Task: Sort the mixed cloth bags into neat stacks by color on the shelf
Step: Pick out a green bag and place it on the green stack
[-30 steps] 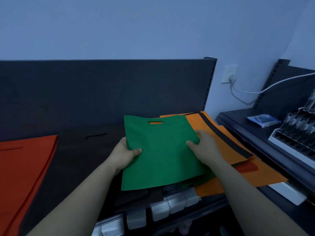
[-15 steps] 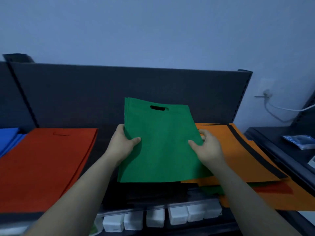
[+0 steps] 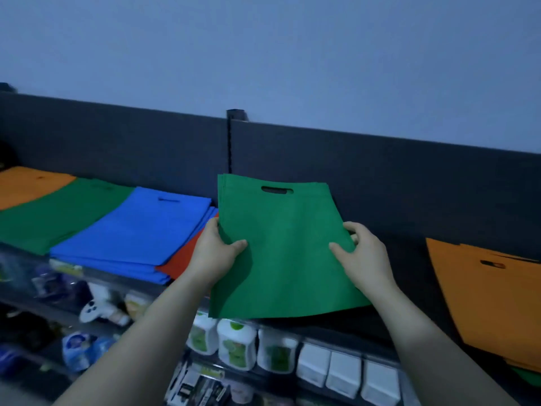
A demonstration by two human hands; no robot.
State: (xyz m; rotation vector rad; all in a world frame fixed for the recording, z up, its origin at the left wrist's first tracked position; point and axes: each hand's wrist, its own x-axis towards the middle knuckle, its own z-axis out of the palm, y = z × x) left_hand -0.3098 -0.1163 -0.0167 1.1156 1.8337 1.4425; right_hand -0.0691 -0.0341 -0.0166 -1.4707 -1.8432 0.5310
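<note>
I hold a green cloth bag [image 3: 281, 247] with a cut-out handle up above the dark shelf [image 3: 395, 288]. My left hand [image 3: 215, 253] grips its left edge, thumb on the front. On the opposite edge my right hand [image 3: 361, 256] grips the same way. Sorted stacks lie to the left: blue bags [image 3: 131, 232], a red stack [image 3: 183, 256] partly under the blue, a green stack [image 3: 55, 212] and an orange stack [image 3: 26, 184]. More orange bags [image 3: 491, 300] lie at the right, with a green corner [image 3: 527, 376] showing beneath.
A dark back panel [image 3: 380, 177] with an upright post [image 3: 229, 142] runs behind the shelf. Lower shelves hold white and green bottles [image 3: 234, 344], white boxes [image 3: 342, 373] and small packaged goods [image 3: 85, 350].
My view has swung left, bringing the blue, green and far orange stacks into sight. Both hands have carried the green bag off the mixed pile and leftward along the shelf.
</note>
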